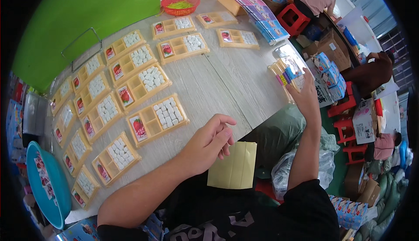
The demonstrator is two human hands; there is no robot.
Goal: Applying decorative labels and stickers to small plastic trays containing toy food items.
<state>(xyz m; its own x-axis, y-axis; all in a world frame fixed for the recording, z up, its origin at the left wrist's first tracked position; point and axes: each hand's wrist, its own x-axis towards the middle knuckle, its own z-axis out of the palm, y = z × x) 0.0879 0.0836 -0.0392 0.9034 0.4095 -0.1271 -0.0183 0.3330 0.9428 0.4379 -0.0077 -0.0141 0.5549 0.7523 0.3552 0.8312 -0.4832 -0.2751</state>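
My left hand (211, 142) hovers near the table's front edge, its fingers loosely bent and nothing visible in them. Below its fingertips a flat pale-yellow folded card or carton (233, 166) lies over my lap. At the table's right edge, my right hand (306, 97) reaches over a cream plastic tray (276, 69), thumb and fingers apart. Small purple, yellow and blue pieces (286, 76) lie beside its fingertips, near a shiny clear tray or lid (290, 55). Left of my hands, a cream compartment tray (159, 118) carries white pellets and a strawberry-printed card.
Several similar trays (142, 84) stand in rows across the table. A red basket (180, 4) with green-yellow pieces and printed colourful sheets (257, 12) are at the back. A teal basin (61, 188) is at lower left, a green panel (87, 18) behind. Co-workers sit at right.
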